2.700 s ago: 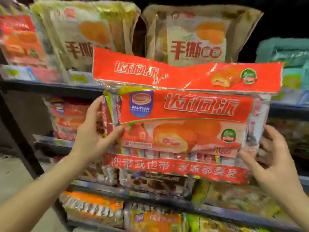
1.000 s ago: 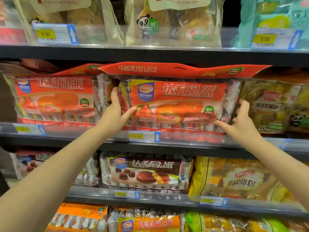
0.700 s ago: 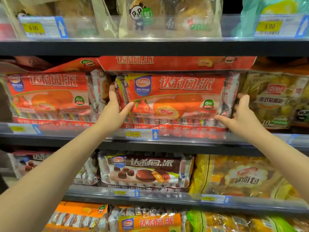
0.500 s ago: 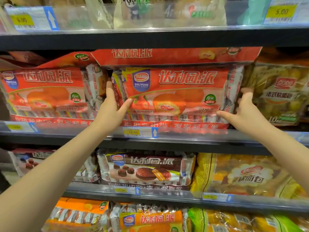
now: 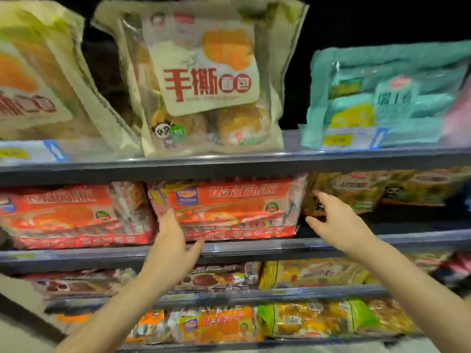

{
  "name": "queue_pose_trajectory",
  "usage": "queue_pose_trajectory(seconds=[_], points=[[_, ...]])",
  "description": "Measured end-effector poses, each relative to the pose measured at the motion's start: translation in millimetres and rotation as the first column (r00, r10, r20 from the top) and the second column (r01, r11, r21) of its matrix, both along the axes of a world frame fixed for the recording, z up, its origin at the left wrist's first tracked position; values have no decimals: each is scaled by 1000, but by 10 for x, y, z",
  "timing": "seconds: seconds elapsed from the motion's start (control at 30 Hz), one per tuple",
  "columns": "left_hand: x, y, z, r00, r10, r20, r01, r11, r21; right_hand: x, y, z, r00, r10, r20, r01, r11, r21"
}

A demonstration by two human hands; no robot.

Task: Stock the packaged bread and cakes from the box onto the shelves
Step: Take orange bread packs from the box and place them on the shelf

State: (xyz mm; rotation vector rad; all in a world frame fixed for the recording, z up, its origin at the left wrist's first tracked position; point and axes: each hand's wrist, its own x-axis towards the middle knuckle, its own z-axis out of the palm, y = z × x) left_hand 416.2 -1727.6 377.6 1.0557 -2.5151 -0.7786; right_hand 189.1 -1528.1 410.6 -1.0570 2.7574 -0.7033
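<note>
Shelving unit spans frame, four tiers visible, bottom tier cut off, whole view motion-blurred. Red cake multipack sits on second shelf, between matching red pack and yellow-green bread bags; top flap hidden under shelf above. Left hand fingers straight against pack's lower left corner. Right hand spread loose just beside pack's right end, contact unclear. Price labels unreadable.

Two bare forearms show, with no sleeve, watch, bracelet or glove on either. The left hand and right hand carry no rings that can be made out; motion blur hides the nails and finer detail.
</note>
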Motion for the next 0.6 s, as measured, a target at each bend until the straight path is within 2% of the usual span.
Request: queue_pose_trajectory(seconds=[0.07,0.13,0.2,0.27,0.4,0.5,0.6], points=[[-32,183,239,973,-102,209,109,994,-22,98,142,296,999,50,-9,-49,993,106],[-95,399,572,902,-186,389,228,971,-65,175,298,617,995,99,-20,-91,964,252],[-176,613,998,816,-263,516,354,931,-85,239,486,948,992,118,-35,-96,920,380],[-257,819,1468,744,-327,582,466,879,-101,308,735,1290,993,116,-38,-87,890,447],[-424,1337,2278,650,-457,607,677,711,-190,529,1388,2038,990,109,-87,-56,882,468],[-613,1840,2757,622,-562,545,767,577,-279,724,1998,2535,986,32,-162,37,913,406],[-857,2442,3145,523,-713,466,851,406,-332,835,2672,2900,972,-87,-219,164,916,366]])
